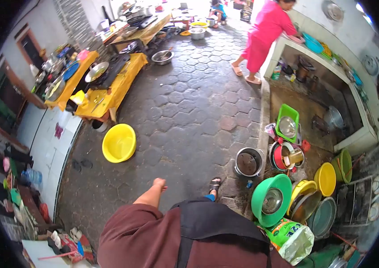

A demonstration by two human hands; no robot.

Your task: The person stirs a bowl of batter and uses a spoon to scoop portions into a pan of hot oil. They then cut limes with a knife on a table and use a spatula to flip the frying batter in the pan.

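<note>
My left hand (159, 184) is held out ahead of my body over the dark paved floor, its fingers curled closed with no object showing in them. A yellow basin (119, 154) sits on the floor ahead and to the left of it, apart from the hand. My right hand is out of view. On my right side stand a green basin (258, 201) with a metal bowl (271, 200) in it, and a green printed sack (283, 234). A metal pot (248, 162) with dark contents stands a little farther forward.
A person in pink (265, 35) stands at the tiled counter (283, 44). Low tables with yellow covers (129, 73) hold a wok (97, 71) and other cookware at the left. Yellow basins (325, 178) and a green rack (283, 111) line the right side. Another person (218, 11) crouches far back.
</note>
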